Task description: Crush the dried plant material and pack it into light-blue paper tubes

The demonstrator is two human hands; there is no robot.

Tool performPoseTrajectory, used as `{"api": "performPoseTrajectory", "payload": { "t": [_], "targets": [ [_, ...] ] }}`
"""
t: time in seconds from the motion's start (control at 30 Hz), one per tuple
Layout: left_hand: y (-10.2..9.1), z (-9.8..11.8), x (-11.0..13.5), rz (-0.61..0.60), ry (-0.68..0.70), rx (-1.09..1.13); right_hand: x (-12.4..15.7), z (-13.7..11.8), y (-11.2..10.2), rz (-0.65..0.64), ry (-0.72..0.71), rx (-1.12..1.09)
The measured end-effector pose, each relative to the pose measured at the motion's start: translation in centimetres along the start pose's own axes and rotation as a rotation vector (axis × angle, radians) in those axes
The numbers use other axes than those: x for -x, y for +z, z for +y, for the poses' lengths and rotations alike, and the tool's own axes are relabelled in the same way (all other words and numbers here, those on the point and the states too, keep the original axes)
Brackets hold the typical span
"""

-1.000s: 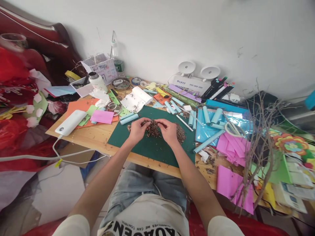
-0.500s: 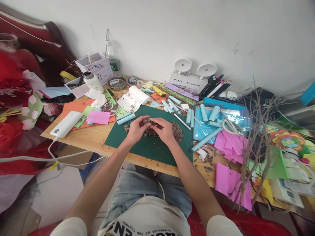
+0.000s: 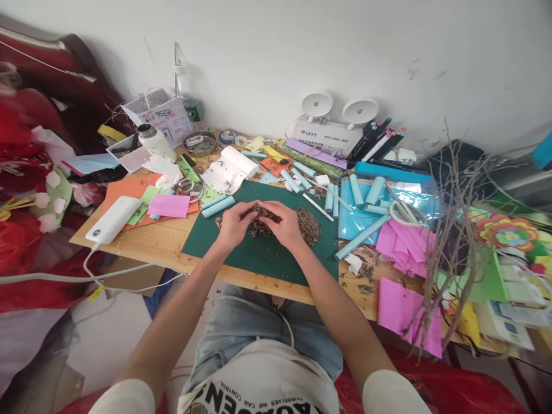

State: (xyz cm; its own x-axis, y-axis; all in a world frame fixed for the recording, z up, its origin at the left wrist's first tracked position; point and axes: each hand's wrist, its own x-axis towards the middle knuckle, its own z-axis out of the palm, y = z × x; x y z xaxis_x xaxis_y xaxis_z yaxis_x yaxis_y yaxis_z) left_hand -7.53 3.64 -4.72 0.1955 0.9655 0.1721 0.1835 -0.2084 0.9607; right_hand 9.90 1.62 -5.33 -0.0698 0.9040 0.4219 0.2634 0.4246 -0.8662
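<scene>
On the dark green mat [image 3: 259,264] lies a loose heap of brown dried plant bits [image 3: 309,226], its bulk showing right of my hands and some more beneath them. My left hand [image 3: 237,222] and my right hand [image 3: 283,223] meet above the heap with fingertips nearly touching. Both have curled fingers, closed around a brown dried clump [image 3: 261,214] between them. The clump is partly covered by the fingers, so its full shape is hidden.
Light blue paper rolls [image 3: 362,237] and scissors [image 3: 407,213] lie to the right, beside pink paper [image 3: 405,310] and upright dry twigs [image 3: 452,259]. At the left are a white power bank [image 3: 112,219] and a white bottle [image 3: 157,144]. An emergency light [image 3: 330,137] stands against the wall.
Both hands stay together over the heap, with fingers shifted slightly around the clump. The whole view has moved a little.
</scene>
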Motion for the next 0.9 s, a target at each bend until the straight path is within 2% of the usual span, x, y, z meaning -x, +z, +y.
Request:
{"api": "performPoseTrajectory", "payload": {
  "t": [0.1, 0.23, 0.33, 0.53, 0.6, 0.7, 0.9],
  "targets": [
    [0.3, 0.1, 0.0, 0.014, -0.096, 0.073, 0.0, -0.1, 0.2, 0.033, -0.012, 0.026],
    [0.2, 0.7, 0.1, 0.065, -0.090, -0.065, 0.0, -0.1, 0.4, 0.120, 0.024, 0.066],
    [0.0, 1.0, 0.2, 0.060, -0.090, -0.129, 0.0, -0.3, 0.5, 0.149, 0.053, 0.058],
    [-0.3, 0.3, 0.0, 0.022, -0.128, 0.069, 0.2, -0.3, 0.7, 0.126, 0.190, -0.068],
    [-0.4, 0.0, 0.0, 0.001, -0.140, 0.122, 0.2, -0.1, 0.8, 0.086, 0.171, -0.096],
    [-0.6, -0.1, 0.0, -0.013, -0.126, 0.049, 0.3, 0.0, 0.8, 0.050, 0.101, -0.048],
    [-1.0, 0.2, 0.1, -0.054, -0.084, -0.138, 0.3, 0.0, 0.7, 0.092, 0.017, 0.130]
  ]
}}
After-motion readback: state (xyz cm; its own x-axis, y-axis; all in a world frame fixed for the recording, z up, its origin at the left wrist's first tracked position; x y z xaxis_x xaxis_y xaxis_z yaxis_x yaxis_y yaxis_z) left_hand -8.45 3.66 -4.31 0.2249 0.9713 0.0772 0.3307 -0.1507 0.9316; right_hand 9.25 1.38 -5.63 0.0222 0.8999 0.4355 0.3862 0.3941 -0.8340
